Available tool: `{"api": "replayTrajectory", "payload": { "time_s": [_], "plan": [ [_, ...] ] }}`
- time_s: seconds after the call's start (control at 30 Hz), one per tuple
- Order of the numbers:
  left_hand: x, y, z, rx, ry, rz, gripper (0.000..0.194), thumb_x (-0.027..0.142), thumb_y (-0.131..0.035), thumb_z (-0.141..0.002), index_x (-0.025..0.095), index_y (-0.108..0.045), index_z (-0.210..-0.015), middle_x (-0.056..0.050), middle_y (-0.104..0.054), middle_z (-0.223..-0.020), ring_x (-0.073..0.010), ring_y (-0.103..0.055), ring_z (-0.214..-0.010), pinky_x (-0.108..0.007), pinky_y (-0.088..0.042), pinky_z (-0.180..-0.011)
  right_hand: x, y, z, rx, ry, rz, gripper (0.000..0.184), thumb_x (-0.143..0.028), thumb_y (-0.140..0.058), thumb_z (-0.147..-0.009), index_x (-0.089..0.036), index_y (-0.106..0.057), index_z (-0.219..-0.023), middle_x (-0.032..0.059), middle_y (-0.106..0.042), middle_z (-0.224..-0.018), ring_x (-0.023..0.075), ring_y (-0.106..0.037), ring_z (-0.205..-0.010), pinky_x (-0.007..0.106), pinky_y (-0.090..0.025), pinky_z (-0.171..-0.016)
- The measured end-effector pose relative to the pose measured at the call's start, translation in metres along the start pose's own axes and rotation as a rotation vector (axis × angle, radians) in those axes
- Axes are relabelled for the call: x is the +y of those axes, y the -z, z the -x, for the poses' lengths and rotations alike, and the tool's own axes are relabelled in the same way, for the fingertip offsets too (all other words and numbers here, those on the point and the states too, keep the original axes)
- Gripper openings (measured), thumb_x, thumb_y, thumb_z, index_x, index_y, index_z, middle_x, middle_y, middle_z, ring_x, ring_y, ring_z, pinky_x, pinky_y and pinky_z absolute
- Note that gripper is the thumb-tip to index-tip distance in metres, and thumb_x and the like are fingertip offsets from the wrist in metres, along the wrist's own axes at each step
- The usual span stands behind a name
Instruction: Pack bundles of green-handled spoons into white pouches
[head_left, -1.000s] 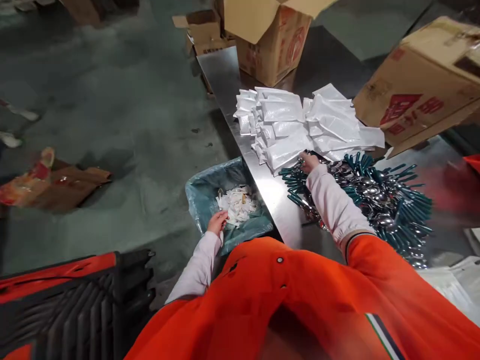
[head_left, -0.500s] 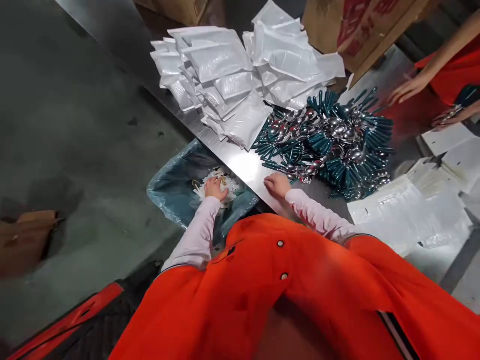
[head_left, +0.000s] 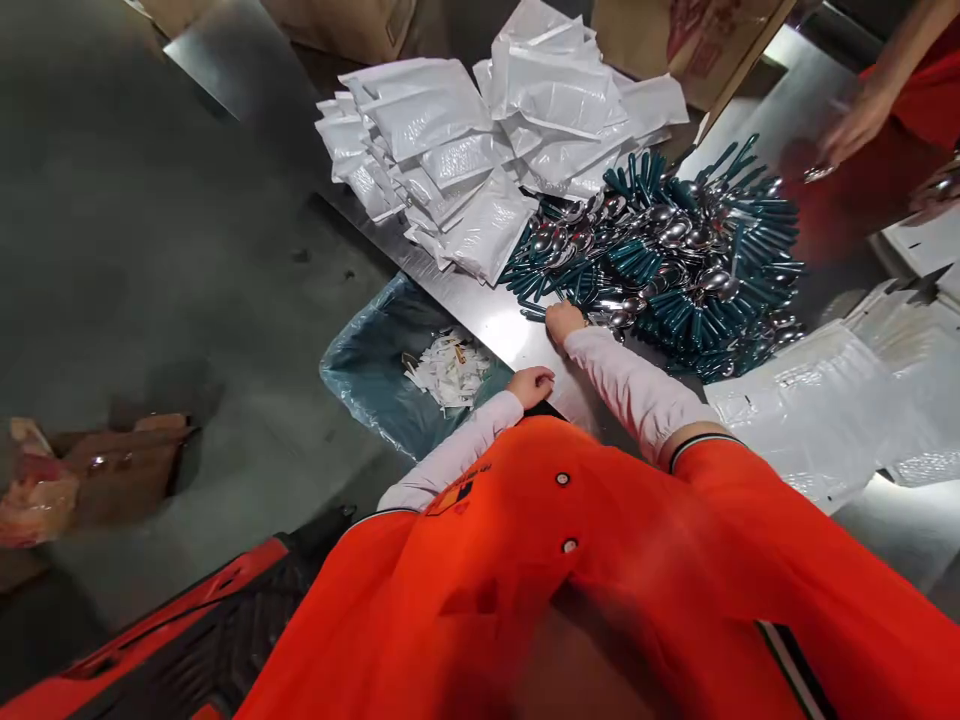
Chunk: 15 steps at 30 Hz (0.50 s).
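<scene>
My right hand (head_left: 564,322) is at the near left edge of a heap of spoons (head_left: 675,235) with teal handles and shiny metal bowls. Its fingers are closed on the spoon lying there, whose teal handle (head_left: 532,311) sticks out to the left. My left hand (head_left: 532,386) is over the near edge of the metal table (head_left: 504,330), fingers curled together, and I see nothing in it. Below and left of it stands a bin lined with a blue-grey bag (head_left: 367,350). White paper scraps (head_left: 450,372) lie inside the bin.
Stuffed white packets (head_left: 442,115) are piled behind the spoons. Flat white bags (head_left: 810,400) lie at the right. Cardboard boxes (head_left: 697,50) stand at the back. Across the table, a co-worker's hand (head_left: 859,125) holds a spoon. A brown carton (head_left: 124,465) sits on the floor.
My left hand has come up out of the bin, rightward to the table edge, its spread fingers now curled. My right hand has moved forward to the spoons.
</scene>
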<state>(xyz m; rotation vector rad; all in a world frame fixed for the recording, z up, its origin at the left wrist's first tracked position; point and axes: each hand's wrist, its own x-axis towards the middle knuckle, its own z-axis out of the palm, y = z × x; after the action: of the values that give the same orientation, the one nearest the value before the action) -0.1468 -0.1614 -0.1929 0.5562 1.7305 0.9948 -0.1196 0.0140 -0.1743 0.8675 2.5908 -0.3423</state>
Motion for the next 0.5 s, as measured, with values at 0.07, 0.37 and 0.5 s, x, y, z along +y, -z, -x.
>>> {"api": "replayTrajectory", "payload": {
  "time_s": [0.07, 0.37, 0.5],
  "plan": [
    [-0.004, 0.002, 0.000, 0.020, 0.033, 0.062, 0.027, 0.037, -0.062, -0.097, 0.017, -0.067, -0.113, -0.009, -0.068, -0.114, -0.0177, -0.066, -0.097, -0.036, -0.058, -0.087, -0.005, -0.003, 0.001, -0.011, 0.022, -0.007, 0.041, -0.004, -0.029, -0.098, 0.006, -0.060, -0.124, 0.0304, -0.063, -0.124, 0.0337, -0.055, -0.122, 0.040, -0.047, -0.094],
    [0.014, -0.006, -0.050, 0.102, 0.249, 0.693, 0.022, 0.032, -0.075, -0.085, 0.017, -0.061, -0.078, -0.002, -0.065, -0.069, -0.0139, -0.067, -0.073, -0.027, -0.054, -0.075, -0.014, -0.004, 0.027, -0.065, 0.047, -0.086, 0.033, -0.012, -0.048, -0.097, -0.001, -0.065, -0.123, 0.0268, -0.067, -0.121, 0.0301, -0.066, -0.114, 0.034, -0.049, -0.095],
    [0.027, -0.018, -0.061, 0.030, 0.260, 0.950, 0.031, 0.045, -0.071, -0.088, 0.017, -0.061, -0.079, -0.004, -0.067, -0.071, -0.0179, -0.070, -0.081, -0.030, -0.056, -0.083, -0.021, -0.003, 0.045, -0.098, 0.082, -0.154, 0.033, -0.020, -0.055, -0.096, -0.008, -0.069, -0.123, 0.0190, -0.072, -0.120, 0.0257, -0.068, -0.112, 0.028, -0.049, -0.094]
  ]
}}
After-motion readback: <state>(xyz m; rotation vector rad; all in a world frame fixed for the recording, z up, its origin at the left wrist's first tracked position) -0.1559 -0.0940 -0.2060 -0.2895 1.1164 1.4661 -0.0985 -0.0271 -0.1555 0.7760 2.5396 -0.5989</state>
